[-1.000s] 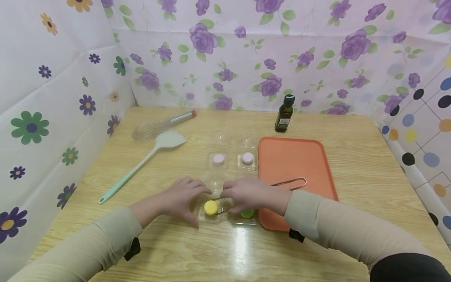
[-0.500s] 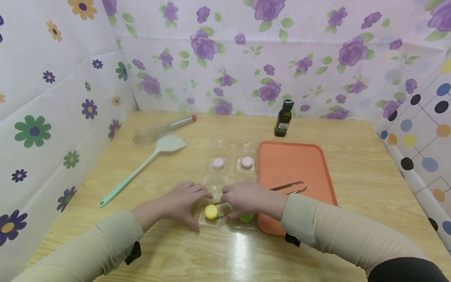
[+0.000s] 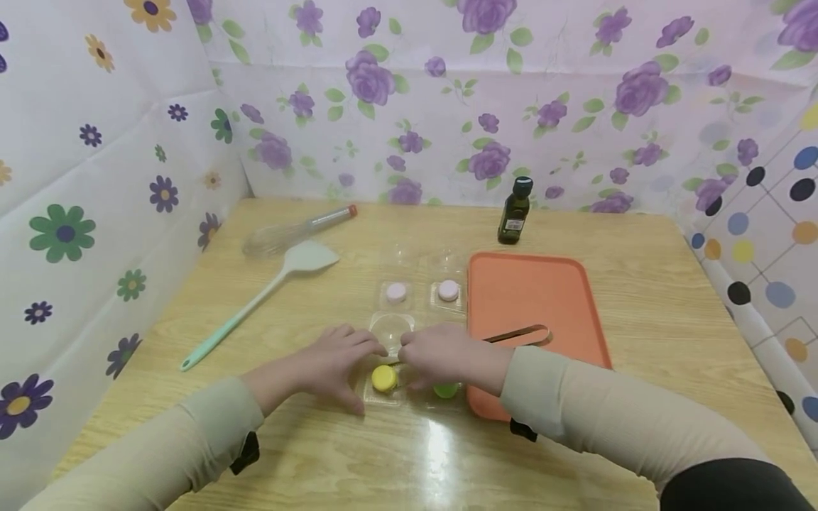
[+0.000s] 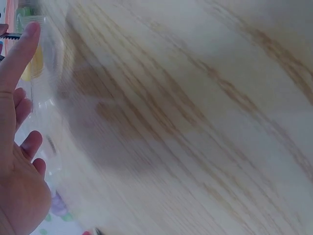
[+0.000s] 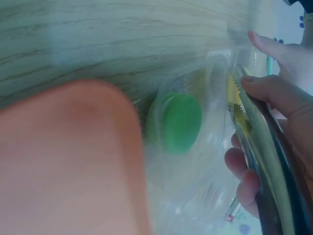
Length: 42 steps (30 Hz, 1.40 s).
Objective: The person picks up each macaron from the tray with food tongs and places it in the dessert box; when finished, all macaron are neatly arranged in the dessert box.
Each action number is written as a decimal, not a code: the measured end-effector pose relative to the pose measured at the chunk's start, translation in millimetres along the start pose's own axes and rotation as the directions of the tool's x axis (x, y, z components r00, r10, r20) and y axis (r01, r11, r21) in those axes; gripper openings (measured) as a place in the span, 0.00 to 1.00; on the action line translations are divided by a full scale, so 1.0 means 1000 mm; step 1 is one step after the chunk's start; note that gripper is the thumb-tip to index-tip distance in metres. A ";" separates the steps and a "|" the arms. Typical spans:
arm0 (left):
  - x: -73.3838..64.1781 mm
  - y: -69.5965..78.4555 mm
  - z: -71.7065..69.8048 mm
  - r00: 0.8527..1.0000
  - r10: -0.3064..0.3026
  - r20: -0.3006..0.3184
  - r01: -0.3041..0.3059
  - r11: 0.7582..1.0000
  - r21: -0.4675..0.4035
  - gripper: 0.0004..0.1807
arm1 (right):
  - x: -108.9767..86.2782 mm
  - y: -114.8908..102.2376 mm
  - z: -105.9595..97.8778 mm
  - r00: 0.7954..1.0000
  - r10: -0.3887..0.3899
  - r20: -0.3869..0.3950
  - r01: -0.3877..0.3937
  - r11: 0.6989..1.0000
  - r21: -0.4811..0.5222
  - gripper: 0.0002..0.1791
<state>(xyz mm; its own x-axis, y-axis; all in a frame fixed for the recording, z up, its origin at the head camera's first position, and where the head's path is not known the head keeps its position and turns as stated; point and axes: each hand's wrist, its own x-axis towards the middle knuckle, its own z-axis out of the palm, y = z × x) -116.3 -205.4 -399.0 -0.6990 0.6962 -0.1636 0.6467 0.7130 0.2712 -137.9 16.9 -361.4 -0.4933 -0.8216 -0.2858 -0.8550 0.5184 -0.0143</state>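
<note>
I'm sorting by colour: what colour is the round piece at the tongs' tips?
Yellow; the round piece shows best in the head view.

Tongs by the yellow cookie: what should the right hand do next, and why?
Probably squeeze the tongs gently: the right hand holds them with their toothed ends apart at the yellow cookie, and the left hand is close enough to steady the clear box.

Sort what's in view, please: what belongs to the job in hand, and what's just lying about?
Seemingly in the job:
right hand, gripping tongs
left hand, beside yellow disc
green disc
pink discs
clear plastic containers
orange tray, perhaps

Apparently lying about:
whisk
spatula
dark bottle
</note>
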 end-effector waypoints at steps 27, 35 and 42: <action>0.002 0.000 -0.001 1.000 0.006 -0.019 -0.006 1.000 -0.005 0.49 | -0.041 0.039 0.004 0.979 -0.073 -0.191 0.109 0.977 0.185 0.25; 0.003 0.001 -0.001 1.000 -0.002 -0.005 0.002 1.000 -0.006 0.49 | -0.089 0.088 0.029 0.953 0.044 -0.300 0.053 0.950 0.306 0.25; 0.002 0.000 -0.002 1.000 -0.005 -0.002 0.005 1.000 -0.018 0.49 | -0.136 0.137 0.052 0.860 0.286 -0.422 -0.127 0.922 0.366 0.24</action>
<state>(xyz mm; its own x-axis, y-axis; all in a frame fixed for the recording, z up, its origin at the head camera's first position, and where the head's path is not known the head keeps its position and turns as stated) -117.7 -204.1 -397.7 -0.7026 0.6927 -0.1628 0.6379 0.7146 0.2871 -180.2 211.7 -374.0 -0.7367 -0.6583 0.1546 -0.6669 0.6694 -0.3273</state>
